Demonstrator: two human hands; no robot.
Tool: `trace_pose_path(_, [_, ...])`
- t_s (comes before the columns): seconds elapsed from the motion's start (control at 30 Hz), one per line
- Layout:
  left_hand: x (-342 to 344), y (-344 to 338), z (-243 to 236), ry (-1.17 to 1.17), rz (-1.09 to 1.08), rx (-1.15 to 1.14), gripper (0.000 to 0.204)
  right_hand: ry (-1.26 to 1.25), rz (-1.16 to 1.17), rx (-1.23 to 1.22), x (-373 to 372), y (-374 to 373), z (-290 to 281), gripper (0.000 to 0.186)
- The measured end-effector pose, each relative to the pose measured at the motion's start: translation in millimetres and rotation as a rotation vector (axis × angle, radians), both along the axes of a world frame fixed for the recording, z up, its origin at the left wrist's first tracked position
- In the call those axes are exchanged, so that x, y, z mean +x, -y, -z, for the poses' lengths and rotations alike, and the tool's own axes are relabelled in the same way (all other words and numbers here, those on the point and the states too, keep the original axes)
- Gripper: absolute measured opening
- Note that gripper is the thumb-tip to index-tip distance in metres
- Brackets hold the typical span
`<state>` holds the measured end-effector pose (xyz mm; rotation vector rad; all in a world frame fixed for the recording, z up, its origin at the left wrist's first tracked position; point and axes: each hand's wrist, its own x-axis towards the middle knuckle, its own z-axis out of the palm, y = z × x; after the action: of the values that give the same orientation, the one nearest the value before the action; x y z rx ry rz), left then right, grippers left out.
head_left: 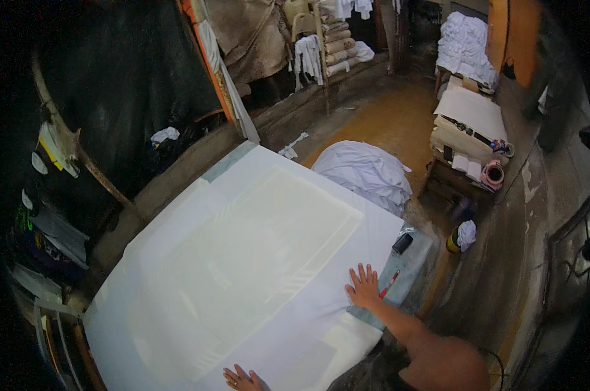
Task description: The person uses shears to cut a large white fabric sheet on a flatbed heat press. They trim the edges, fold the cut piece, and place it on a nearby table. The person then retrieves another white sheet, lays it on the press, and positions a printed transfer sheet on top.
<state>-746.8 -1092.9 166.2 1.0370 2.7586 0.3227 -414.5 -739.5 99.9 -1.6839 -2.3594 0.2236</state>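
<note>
A large white cloth (313, 279) is spread over the table, with a broad pale cream sheet or panel (269, 228) showing in its middle. My right hand (364, 287) lies flat on the cloth near the table's right edge, fingers spread. At the bottom of the view my left hand (241, 378) rests on the cloth's near edge, its fingers apart; its wrist is out of the picture. Beside my right hand, a red-and-white pen-like tool (389, 284) lies on the bare grey-green tabletop (415, 260). A small black object (402, 244) sits farther up that strip.
Past the table's far right corner lies a big heap of white cloth (363, 171). A side table (468, 117) at right holds papers, a phone and tape rolls. A yellow bucket (453, 241) with white cloth stands on the floor. Rolled fabrics (339, 49) are stacked behind.
</note>
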Motion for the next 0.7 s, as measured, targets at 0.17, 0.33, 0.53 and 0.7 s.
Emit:
trace_pose_path(0.17, [5, -20, 11, -0.025, 0.003, 0.109, 0.066, -0.088, 0.010, 0.000, 22, -51, -22, 0.053])
trace_pose_path(0.33, [62, -87, 15, 0.027, 0.041, 0.206, 0.066, 0.015, 0.080, -0.102, 83, -173, -38, 0.055])
trace_pose_path(0.53, [142, -152, 20, 0.066, 0.091, 0.046, 0.070, 0.003, -0.027, -0.374, 151, -228, -17, 0.064])
trace_pose_path(0.7, [160, -161, 8, 0.069, 0.092, 0.084, 0.072, 0.152, -0.026, -0.386, 163, -221, -29, 0.061])
